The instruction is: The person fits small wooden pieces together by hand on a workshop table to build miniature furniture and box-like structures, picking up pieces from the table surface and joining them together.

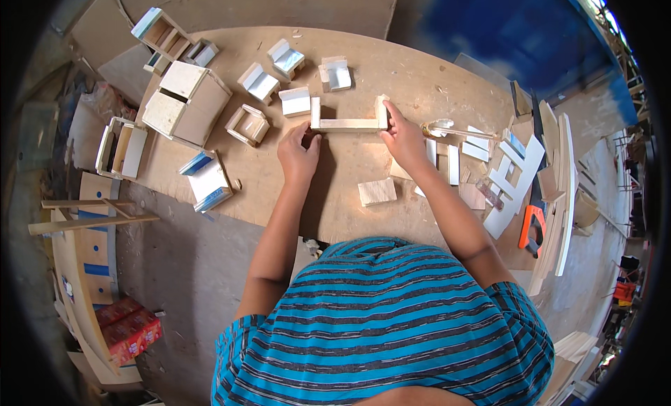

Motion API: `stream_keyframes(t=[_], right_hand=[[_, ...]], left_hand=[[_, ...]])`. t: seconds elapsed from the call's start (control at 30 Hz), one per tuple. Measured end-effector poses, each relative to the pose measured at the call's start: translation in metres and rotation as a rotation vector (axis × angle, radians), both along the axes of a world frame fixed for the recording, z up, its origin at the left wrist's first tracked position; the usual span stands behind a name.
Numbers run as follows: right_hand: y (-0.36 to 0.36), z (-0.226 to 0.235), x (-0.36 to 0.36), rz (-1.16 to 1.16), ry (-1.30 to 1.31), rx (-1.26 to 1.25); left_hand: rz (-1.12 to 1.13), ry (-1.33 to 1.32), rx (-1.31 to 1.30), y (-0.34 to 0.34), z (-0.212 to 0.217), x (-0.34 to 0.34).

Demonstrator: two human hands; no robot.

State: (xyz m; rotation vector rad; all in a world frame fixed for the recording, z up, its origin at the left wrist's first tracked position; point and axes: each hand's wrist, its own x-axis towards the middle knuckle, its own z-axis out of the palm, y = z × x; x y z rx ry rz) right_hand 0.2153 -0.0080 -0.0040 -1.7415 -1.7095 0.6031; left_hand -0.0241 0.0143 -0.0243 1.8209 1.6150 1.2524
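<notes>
Left hand (299, 153) and right hand (407, 140) grip opposite ends of a small U-shaped wooden frame (349, 124) over a plywood worktable (342, 165), its long crosspiece running left to right between them, neither hand nearer.

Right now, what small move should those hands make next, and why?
Perhaps a gentle inward squeeze: the left hand and right hand sit at opposite ends of the wooden frame, where its end pieces meet the crosspiece; I can't tell whether those joints are firm.
</notes>
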Motion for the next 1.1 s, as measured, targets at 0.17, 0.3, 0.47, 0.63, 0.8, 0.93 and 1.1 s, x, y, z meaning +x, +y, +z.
stream_keyframes(t=[0.17, 0.3, 0.47, 0.63, 0.8, 0.93, 1.1], right_hand=[[-0.003, 0.008, -0.007, -0.068, 0.22, -0.036], [-0.004, -0.014, 0.001, -0.106, 0.328, 0.036], [-0.016, -0.014, -0.002, -0.087, 0.361, 0.13], [-0.021, 0.001, -0.002, -0.056, 0.435, 0.005], [-0.02, -0.004, 0.005, -0.018, 0.284, 0.076], [-0.015, -0.013, 0.008, -0.037, 0.269, 0.034], [-0.014, -0.01, 0.008, -0.045, 0.218, 0.034]], left_hand=[[-0.01, -0.048, 0.004, -0.003, -0.007, -0.002], [-0.057, -0.114, 0.011, -0.014, -0.003, -0.004], [-0.094, -0.063, 0.046, -0.03, -0.007, -0.017], [-0.086, 0.031, 0.022, -0.041, -0.005, -0.018], [-0.07, 0.069, -0.014, -0.042, 0.002, -0.017], [-0.093, 0.064, -0.028, -0.04, -0.001, -0.02], [-0.148, 0.035, -0.084, -0.038, 0.001, -0.025]])
